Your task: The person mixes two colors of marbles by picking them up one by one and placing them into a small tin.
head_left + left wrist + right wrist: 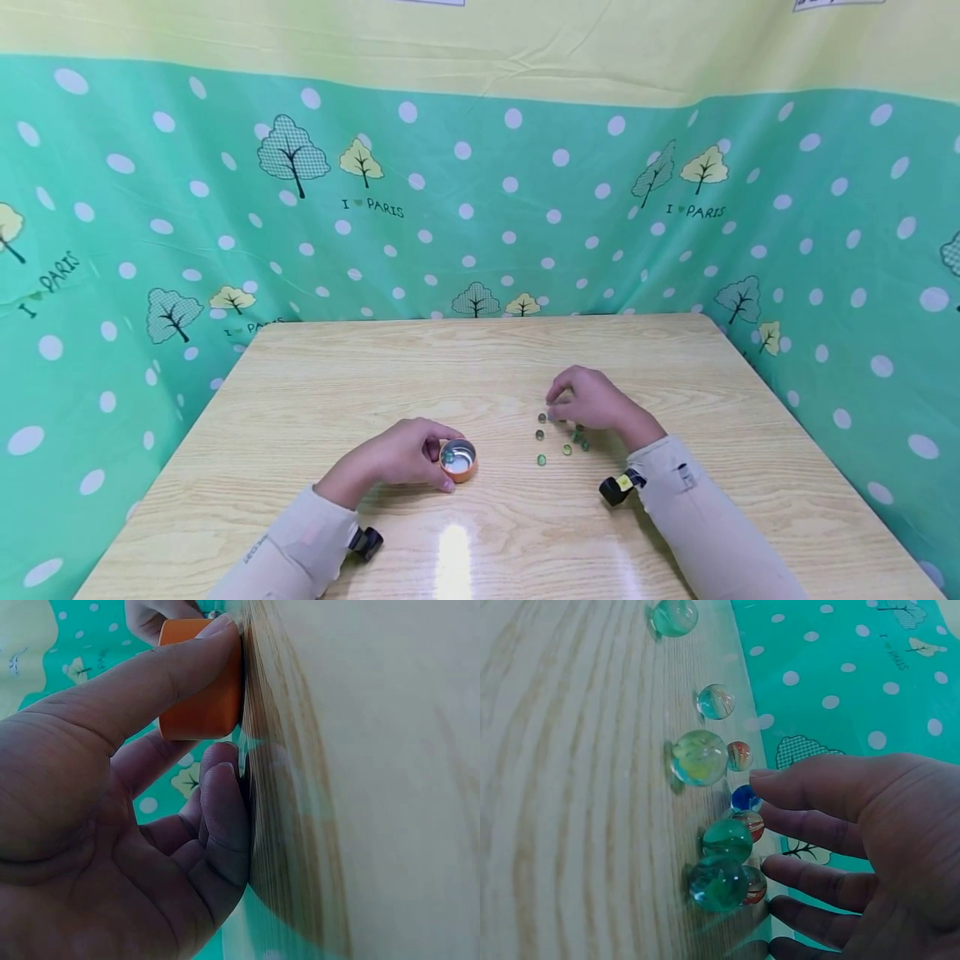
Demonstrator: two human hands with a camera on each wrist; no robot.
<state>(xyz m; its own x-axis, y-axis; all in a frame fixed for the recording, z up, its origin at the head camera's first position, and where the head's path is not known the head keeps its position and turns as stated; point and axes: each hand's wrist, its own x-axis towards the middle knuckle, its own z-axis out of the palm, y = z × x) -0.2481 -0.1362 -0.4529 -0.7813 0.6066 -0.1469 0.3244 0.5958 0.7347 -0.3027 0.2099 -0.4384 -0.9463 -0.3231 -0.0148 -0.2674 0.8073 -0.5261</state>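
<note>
orange tin (206, 712) sits on the worktop (360, 367), pinched by the left grip (405, 452). the right grip (594, 400) is at the blue marble (744, 798); whether it pinches, i cannot tell. a low, light pinch should spare the neighbouring marbles (727, 840).

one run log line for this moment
left hand: holds orange container | right hand: at blue marble, grip unclear | other marbles: on table

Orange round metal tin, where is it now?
In the head view, the tin stands just left of centre on the pale wood-grain table, gripped by the left hand, left of the scattered glass marbles.
</note>
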